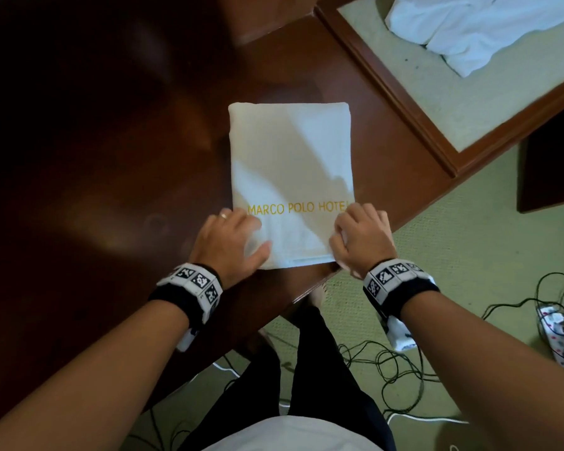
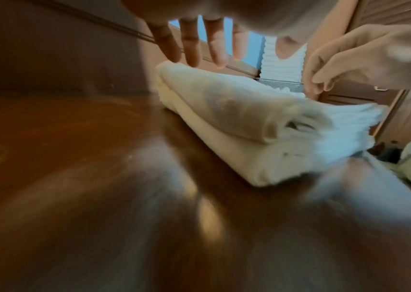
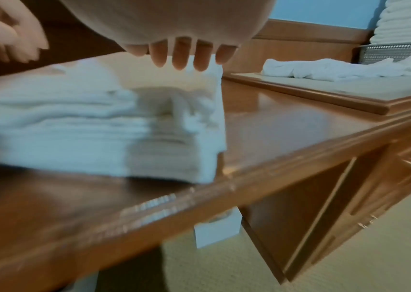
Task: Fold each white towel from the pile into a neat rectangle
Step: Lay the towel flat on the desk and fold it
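The 2 hands are nearest the head camera, both at the near end of the folded towel (image 1: 292, 177). The left hand (image 1: 230, 237) rests on the towel's near left corner with fingers straight and spread, the thumb along the near edge. The right hand (image 1: 360, 237) sits at the near right corner; its fingers bend down over the side edge, and whether they pinch cloth cannot be told, since the right wrist view shows them only hovering just above the layers.

The towel lies flat as a tidy rectangle on the tabletop (image 1: 111, 157), its near end close to the front edge, gold lettering across it. More white towels (image 1: 479, 30) lie loose on a second, lower surface beyond the tabletop's right edge.

This towel looks folded, or 1 fold short: the step in hand is likely squaring the near corners. Next would call for either lifting both near corners together toward the far edge, or setting the towel aside and fetching another.
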Motion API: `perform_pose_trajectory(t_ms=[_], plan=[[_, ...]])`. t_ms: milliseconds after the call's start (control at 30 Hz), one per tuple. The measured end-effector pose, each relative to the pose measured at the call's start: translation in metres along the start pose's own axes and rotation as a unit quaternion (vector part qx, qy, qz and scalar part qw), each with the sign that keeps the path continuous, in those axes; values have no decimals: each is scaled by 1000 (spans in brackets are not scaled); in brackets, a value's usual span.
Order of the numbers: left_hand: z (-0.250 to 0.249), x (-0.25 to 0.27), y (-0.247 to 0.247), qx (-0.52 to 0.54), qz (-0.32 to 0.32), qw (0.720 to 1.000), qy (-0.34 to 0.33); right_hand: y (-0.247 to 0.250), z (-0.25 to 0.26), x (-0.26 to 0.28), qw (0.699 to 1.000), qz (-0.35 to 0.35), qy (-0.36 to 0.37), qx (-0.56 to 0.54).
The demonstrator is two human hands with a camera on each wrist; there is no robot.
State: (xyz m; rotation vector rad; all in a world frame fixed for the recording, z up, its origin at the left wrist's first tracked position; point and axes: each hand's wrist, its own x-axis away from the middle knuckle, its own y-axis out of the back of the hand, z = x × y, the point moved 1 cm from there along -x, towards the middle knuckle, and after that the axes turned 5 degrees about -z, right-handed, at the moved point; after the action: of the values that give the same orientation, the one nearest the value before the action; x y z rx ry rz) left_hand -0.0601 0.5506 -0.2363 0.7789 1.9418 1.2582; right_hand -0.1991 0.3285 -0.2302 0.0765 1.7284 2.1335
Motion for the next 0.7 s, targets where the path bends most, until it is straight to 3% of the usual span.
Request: perform_pose_trajectory(t_ms=[67,100,233,300,400,500,600,700], plan=[[3,-21,-4,-44,-23,999,12,-7,8,-23,999,-30,-19,-10],[3,-28,-8,-58,-5,998,18,-12,13,-32,1000,-15,-22,-1],[3,-20,-32,-71,139,987,46,-38,8,-27,988,139,-14,66],[6,-9,-37,-67,166,982,59,-42,-6,-14,984,162,-35,62],[13,-14,-24,-83,170,981,47,-31,-16,-17,986,152,-25,65],[32,-52,-9,-95,111,988,48,-18,-21,-55,998,60,14,33],[42,-106,-5,-126,101,987,19,-18,-17,-105,999,-6,45,21],[47,-141,-16,-145,157,976,36,-32,-12,-141,991,73,98,63]])
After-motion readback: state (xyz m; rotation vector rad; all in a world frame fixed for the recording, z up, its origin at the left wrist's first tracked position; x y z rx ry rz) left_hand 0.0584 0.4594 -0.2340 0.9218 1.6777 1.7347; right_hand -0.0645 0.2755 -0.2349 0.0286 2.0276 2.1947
